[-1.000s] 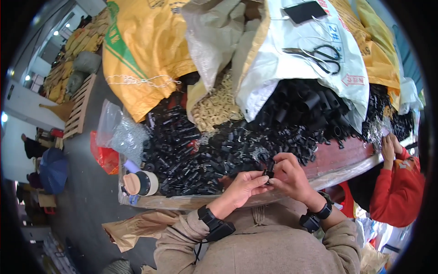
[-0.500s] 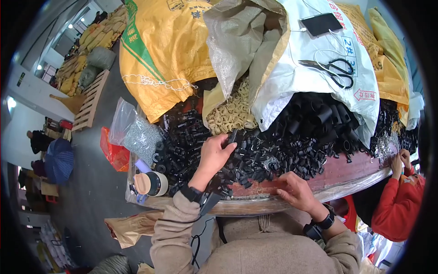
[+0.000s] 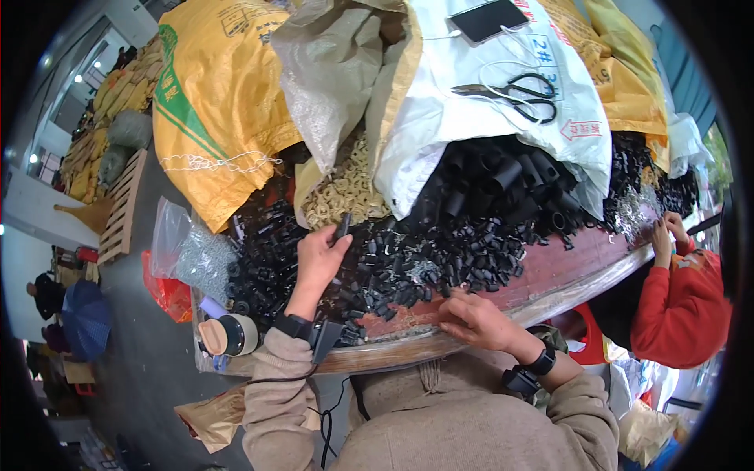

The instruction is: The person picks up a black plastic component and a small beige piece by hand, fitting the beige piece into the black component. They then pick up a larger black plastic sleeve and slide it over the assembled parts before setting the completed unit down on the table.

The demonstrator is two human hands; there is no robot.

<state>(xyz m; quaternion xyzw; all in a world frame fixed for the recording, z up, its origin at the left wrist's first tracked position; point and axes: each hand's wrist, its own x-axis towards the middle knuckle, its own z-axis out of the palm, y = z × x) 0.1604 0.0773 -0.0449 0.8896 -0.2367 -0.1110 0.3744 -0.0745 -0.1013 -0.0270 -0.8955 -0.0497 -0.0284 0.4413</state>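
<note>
My left hand [image 3: 316,263] is closed on a small black plastic part [image 3: 343,228], which juts up between thumb and forefinger. It is held over the pile, just in front of cream-coloured plastic clips [image 3: 345,192] spilling from a sack. My right hand [image 3: 477,320] rests low at the near edge of the small black parts [image 3: 479,255], fingers bent and thumb close to them. Whatever lies in its fingertips is too small or hidden to make out. Larger black tubes [image 3: 503,177] lie beyond, at the mouth of the white sack [image 3: 440,102].
Scissors [image 3: 510,96] and a phone [image 3: 488,20] with a white cable lie on the white sack. A yellow sack [image 3: 220,102], a bag of small grey pieces [image 3: 200,255] and a lidded cup [image 3: 228,335] stand left. At right, a person in red [image 3: 679,306] handles parts at the table.
The view has shifted, so the table sits further left. My right hand has moved in to the edge of the parts, fingers drawn closer together. The left still grips the black part.
</note>
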